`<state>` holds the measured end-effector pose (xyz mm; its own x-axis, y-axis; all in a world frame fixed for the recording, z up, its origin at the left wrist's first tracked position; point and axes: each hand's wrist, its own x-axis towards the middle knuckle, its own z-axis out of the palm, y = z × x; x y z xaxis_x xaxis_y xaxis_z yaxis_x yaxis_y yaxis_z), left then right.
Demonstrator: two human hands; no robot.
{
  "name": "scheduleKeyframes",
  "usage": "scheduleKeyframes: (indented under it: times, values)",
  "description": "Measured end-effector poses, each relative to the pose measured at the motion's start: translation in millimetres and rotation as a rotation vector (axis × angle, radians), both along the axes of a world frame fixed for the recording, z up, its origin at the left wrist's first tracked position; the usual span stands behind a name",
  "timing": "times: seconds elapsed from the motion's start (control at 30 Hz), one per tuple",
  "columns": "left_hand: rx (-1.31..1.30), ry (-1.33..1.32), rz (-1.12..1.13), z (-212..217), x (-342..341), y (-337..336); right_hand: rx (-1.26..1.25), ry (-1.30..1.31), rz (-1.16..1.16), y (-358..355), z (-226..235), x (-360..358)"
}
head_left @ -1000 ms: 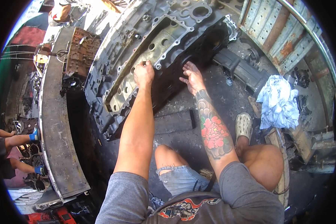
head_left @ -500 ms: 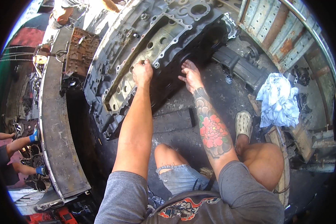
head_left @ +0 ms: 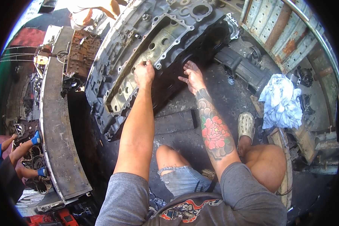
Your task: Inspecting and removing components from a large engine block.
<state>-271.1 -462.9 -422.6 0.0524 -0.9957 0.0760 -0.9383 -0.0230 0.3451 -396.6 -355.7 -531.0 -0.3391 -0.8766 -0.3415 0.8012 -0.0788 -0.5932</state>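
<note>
Flanking engine edge: left hand curled, hold unclear; right hand spread, room rightward.

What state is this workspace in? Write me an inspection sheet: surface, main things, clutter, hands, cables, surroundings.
Surface: floor dark and stained.
Main things: large grey engine block, its long opening exposed.
Clutter: crumpled pale blue cloth at right; grey metal housing on the floor; rusty brown metal block at upper left.
Hands: left hand curled at the opening, any held item hidden; right hand with fingers spread near the block's dark side, contact unclear.
Cables: thin cable-like lines at far left; exact kind unclear.
Surroundings: perforated metal panel at upper right, long metal beam at left, another person's legs beyond it.
</note>
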Motion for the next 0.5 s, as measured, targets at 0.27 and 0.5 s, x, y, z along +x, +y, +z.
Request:
scheduleKeyframes:
  times: [0.27, 0.5]
  values:
    - [-0.009, 0.001, -0.004, -1.3, 0.5, 0.2, -0.013, 0.022, 0.024, 2.2, 3.3, -1.1]
    - [0.002, 0.007, 0.009, -1.6, 0.7, -0.7, 0.009, 0.02, 0.005, 0.1, 0.1, 0.0]
